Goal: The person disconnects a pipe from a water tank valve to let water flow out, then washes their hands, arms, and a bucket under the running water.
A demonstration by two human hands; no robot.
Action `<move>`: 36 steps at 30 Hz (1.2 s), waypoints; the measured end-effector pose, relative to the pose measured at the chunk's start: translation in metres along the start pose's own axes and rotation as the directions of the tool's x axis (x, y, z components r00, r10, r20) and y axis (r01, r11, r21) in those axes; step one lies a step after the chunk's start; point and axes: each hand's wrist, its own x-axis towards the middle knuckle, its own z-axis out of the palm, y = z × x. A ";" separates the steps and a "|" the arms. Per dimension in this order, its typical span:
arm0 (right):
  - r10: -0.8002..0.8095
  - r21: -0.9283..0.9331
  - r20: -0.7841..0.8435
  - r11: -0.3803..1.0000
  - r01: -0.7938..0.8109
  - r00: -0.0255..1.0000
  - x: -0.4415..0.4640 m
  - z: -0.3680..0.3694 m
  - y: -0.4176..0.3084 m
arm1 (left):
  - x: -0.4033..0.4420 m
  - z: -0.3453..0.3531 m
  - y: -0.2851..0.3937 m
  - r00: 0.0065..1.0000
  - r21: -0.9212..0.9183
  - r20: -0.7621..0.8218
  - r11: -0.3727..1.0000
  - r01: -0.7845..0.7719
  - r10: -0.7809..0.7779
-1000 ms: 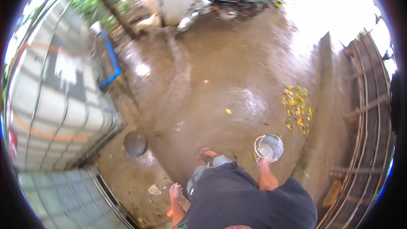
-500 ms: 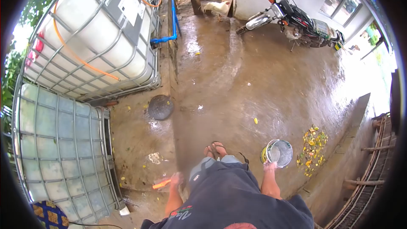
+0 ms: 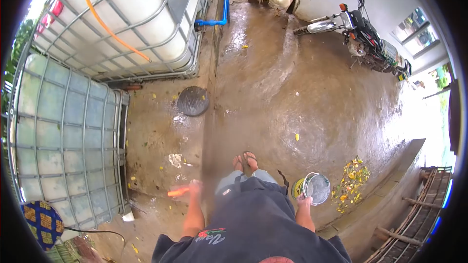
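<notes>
My right hand point(image 3: 304, 200) is closed on the near edge of a small bucket point(image 3: 297, 187), which has a yellow-green outer side and a pale grey inside. The bucket is tilted so that its mouth faces up and to the right. On the other side of my body, my left hand point(image 3: 195, 185) is closed around a short, bright orange elongated object point(image 3: 178, 192). Motion blurs this object, and its exact kind cannot be made out. My feet point(image 3: 250, 161) in flip-flops stand on the wet floor between the hands.
Yellow leaves point(image 3: 351, 183) lie heaped beside the bucket, near a low wall point(image 3: 380, 192). A dark round basin point(image 3: 193, 101) sits on the raised slab. Caged water tanks point(image 3: 68, 136) line the left. A motorcycle point(image 3: 370, 44) and a white chicken point(image 3: 276, 0) are farther off.
The view has shifted, so the tanks and motorcycle appear farther right. The orange object in my left hand has moved up and slightly left in view. The bucket remains in my right hand.
</notes>
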 end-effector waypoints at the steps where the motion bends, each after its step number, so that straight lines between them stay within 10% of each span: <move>1: 0.012 0.025 -0.052 1.000 -0.011 0.999 -0.011 -0.002 -0.002 | -0.003 -0.004 0.010 0.990 0.325 0.081 0.936 -0.138 0.118; 2: 0.005 0.007 -0.039 1.000 -0.005 0.999 -0.009 -0.007 -0.001 | -0.008 -0.008 0.025 0.960 0.562 0.159 0.778 -0.280 0.230; 5: -0.010 0.007 -0.054 1.000 0.011 0.998 -0.004 -0.028 -0.012 | 0.025 0.023 0.001 0.982 -0.166 0.035 0.967 0.191 -0.188; 8: 0.007 0.048 -0.127 0.999 -0.001 0.992 -0.012 -0.016 -0.014 | 0.035 0.022 0.039 0.999 -0.207 -0.007 0.977 0.049 -0.051; 11: 0.021 -0.001 -0.190 1.000 -0.021 0.982 0.004 -0.018 -0.009 | 0.012 -0.014 0.164 0.995 0.135 0.015 0.986 0.095 -0.097; 17: 0.070 -0.025 -0.173 0.997 -0.076 0.982 0.032 0.041 -0.038 | 0.064 0.029 0.202 0.926 -0.044 0.085 0.927 0.372 -0.368; 25: 0.023 -0.156 -0.103 0.987 -0.039 0.994 0.076 0.153 -0.118 | 0.069 0.080 0.329 0.999 0.025 0.019 0.999 -0.044 0.044; 31: -0.279 -0.315 0.121 0.899 0.304 0.952 0.113 0.291 -0.155 | 0.103 0.130 0.291 0.997 -0.333 0.018 0.940 0.075 -0.073; 36: -0.512 -0.304 0.508 0.646 0.700 0.693 0.077 0.446 -0.168 | 0.142 0.164 0.355 0.950 -0.383 0.168 0.871 0.308 -0.262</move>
